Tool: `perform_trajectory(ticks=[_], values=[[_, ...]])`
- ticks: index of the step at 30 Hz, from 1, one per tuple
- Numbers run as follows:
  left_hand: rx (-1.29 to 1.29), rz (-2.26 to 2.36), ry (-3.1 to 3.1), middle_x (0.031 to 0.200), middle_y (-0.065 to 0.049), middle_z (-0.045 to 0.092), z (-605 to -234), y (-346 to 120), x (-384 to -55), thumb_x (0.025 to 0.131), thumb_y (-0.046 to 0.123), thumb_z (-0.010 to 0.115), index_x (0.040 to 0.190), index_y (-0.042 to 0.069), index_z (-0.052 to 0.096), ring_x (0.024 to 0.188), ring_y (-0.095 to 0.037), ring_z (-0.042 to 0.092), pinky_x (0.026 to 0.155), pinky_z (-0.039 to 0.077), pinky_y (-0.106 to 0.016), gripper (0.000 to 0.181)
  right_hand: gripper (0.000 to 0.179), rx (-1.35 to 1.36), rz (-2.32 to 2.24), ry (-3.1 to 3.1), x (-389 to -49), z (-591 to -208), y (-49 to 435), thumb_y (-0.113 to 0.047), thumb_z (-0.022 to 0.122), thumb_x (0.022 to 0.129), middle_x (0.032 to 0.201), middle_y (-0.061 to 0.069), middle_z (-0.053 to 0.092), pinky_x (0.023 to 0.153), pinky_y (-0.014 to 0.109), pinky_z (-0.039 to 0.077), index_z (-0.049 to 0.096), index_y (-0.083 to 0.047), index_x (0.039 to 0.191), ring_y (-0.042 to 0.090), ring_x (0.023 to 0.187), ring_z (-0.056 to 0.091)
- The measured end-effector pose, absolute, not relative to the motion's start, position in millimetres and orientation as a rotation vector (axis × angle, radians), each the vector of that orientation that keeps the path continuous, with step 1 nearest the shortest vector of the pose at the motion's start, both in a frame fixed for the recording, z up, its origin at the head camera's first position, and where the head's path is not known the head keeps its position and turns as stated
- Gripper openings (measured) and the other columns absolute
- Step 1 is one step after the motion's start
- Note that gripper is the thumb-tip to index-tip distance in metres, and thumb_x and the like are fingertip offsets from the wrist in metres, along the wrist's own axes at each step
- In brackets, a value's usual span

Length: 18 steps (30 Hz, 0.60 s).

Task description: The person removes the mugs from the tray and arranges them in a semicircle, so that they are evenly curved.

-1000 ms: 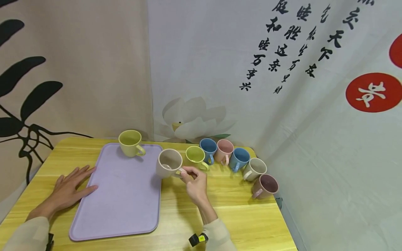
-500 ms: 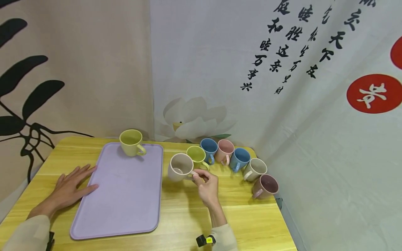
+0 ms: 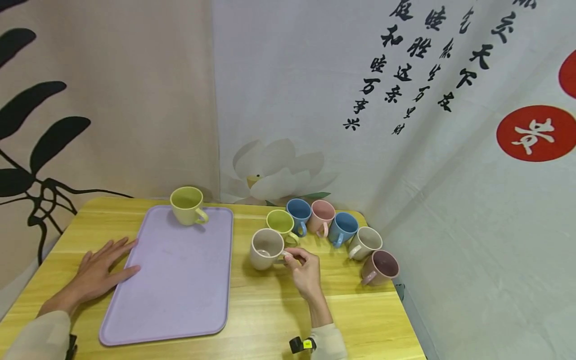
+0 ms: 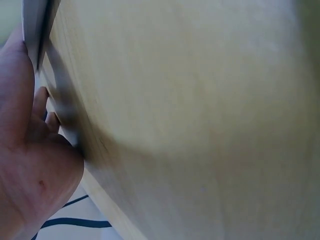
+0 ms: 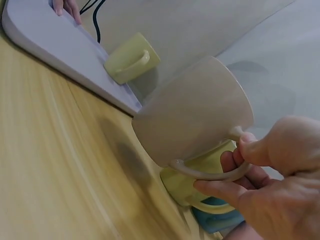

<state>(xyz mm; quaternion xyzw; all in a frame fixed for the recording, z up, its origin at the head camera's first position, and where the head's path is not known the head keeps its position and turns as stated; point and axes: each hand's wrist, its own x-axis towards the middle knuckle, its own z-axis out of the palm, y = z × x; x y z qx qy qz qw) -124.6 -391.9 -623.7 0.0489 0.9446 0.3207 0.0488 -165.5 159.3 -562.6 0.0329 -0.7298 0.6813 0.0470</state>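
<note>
My right hand (image 3: 307, 274) pinches the handle of a beige mug (image 3: 266, 248), which hangs just above the table to the right of the tray. A shadow lies on the wood under the mug in the right wrist view. The left hand (image 3: 100, 267) rests with spread, straight fingers at the left edge of the purple tray (image 3: 180, 285). At the tray's far end stands a yellow-green mug (image 3: 186, 206), its handle to the right. Close behind the beige mug is another yellow-green mug (image 3: 280, 220).
A curved row of mugs runs along the table's (image 3: 360, 320) back right: a blue mug (image 3: 298, 212), a pink mug (image 3: 322, 215), a second blue mug (image 3: 343, 227), a cream mug (image 3: 366, 241) and a mauve mug (image 3: 381, 266). A printed curtain (image 3: 288, 90) hangs behind.
My right hand has carried the beige mug from over the tray's right edge to the right and slightly nearer, lowering it towards the table. My left hand has stayed on the tray's edge.
</note>
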Motion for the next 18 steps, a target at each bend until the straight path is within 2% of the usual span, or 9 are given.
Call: perform_trajectory(ticks=[6, 18], values=[[0.164, 0.993, 2.891, 0.182, -0.041, 0.015, -624.5, -391.4, -123.5, 0.112, 0.052, 0.066, 0.178, 0.009, 0.030, 0.168, -0.071, -0.001, 0.125, -0.019, -0.091, 0.086, 0.017, 0.090, 2.073, -2.264, -168.0, -565.4, 164.8, 0.014, 0.074, 0.100, 0.112, 0.036, 0.078, 0.090, 0.044, 0.072, 0.082, 0.010, 0.115, 0.028, 0.098, 0.080], [0.158, 0.991, 2.893, 0.183, -0.040, 0.016, -624.2, -391.4, -123.2, 0.112, 0.052, 0.067, 0.178, 0.010, 0.030, 0.168, -0.071, -0.001, 0.125, -0.019, -0.091, 0.087, 0.017, 0.072, 2.025, -2.308, -174.3, -572.1, 169.1, 0.012, 0.075, 0.100, 0.112, 0.033, 0.080, 0.088, 0.039, 0.072, 0.083, 0.008, 0.115, 0.016, 0.094, 0.077]])
